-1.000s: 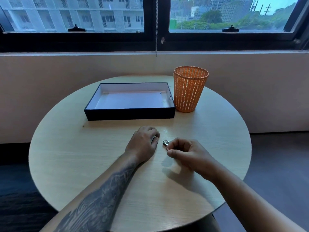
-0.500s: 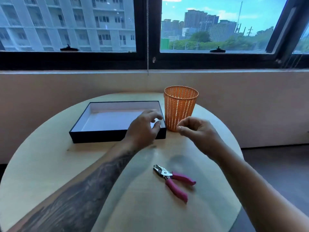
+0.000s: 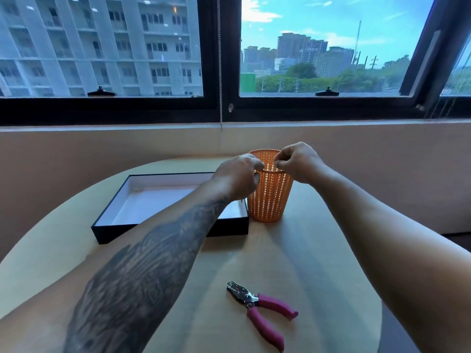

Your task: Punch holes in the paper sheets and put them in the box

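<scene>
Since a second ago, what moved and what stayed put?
Both hands left the pink-handled hole punch on the round wooden table and rose to the orange mesh basket: left hand and right hand now pinch above its rim. Black box and basket unmoved.

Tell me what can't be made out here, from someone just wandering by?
All from the head view:
- Inside of the orange mesh basket: its wall and both hands hide it.
- Whether the left hand or right hand pinches anything: fingertips curled shut, contents too small to tell.
- Near right part of the black box: covered by the left forearm.
- Punched sheets in the box: white floor, indistinguishable.
- Hole punch jaws: too small.
</scene>
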The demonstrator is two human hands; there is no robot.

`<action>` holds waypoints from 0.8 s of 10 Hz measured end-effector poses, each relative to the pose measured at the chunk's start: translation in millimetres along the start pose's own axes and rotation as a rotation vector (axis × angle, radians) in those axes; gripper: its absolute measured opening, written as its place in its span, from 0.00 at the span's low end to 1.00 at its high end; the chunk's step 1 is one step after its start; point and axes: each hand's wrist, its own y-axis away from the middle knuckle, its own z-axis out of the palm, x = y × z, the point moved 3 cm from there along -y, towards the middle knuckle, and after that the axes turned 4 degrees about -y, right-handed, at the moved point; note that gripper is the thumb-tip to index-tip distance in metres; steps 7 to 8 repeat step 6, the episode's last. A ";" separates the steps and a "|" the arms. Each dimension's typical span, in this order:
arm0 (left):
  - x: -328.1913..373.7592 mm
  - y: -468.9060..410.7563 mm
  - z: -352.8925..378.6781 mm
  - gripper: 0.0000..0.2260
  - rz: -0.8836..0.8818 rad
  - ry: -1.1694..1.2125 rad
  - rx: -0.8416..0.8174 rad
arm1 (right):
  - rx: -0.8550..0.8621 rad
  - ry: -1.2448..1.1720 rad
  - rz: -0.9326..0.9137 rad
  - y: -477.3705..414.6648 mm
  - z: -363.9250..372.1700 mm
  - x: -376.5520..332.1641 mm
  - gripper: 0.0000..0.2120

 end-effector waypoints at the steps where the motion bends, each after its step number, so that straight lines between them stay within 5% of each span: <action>1: -0.8 1.4 0.7 0.15 -0.004 0.014 0.004 | -0.029 0.012 0.032 -2.9 4.6 0.2 0.04; 8: -4.0 20.4 9.1 0.26 -0.018 0.046 -0.073 | -0.016 -0.090 0.068 2.0 4.0 1.6 0.08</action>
